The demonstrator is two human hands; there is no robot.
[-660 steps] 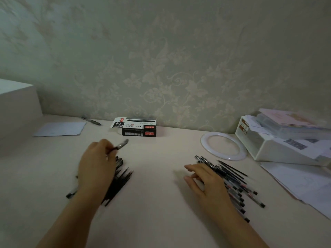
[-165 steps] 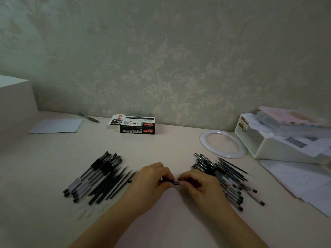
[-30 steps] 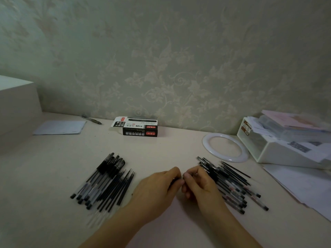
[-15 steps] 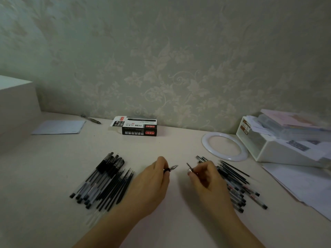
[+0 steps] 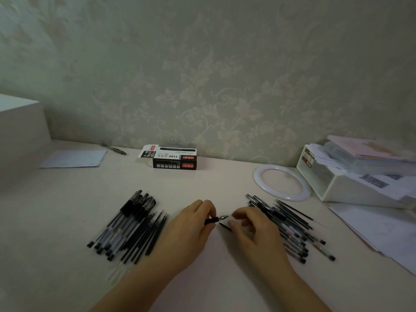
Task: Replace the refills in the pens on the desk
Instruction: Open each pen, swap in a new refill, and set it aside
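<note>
On your left, a pile of black pens and loose refills [image 5: 130,226] lies fanned on the counter [image 5: 56,221]. Your left hand [image 5: 191,230] pinches a short black pen tip section [image 5: 215,219], its metal point aimed right, between thumb and fingers. A thin dark refill [image 5: 225,227] lies just under it, running beneath your right hand [image 5: 254,230], whose fingers are loosely curled and blurred; you cannot tell whether they hold it. A second pen pile [image 5: 290,226] lies right. At the back, a black refill box [image 5: 174,157] lies flap open, contents hidden; a white bin [image 5: 342,190] holds papers.
</note>
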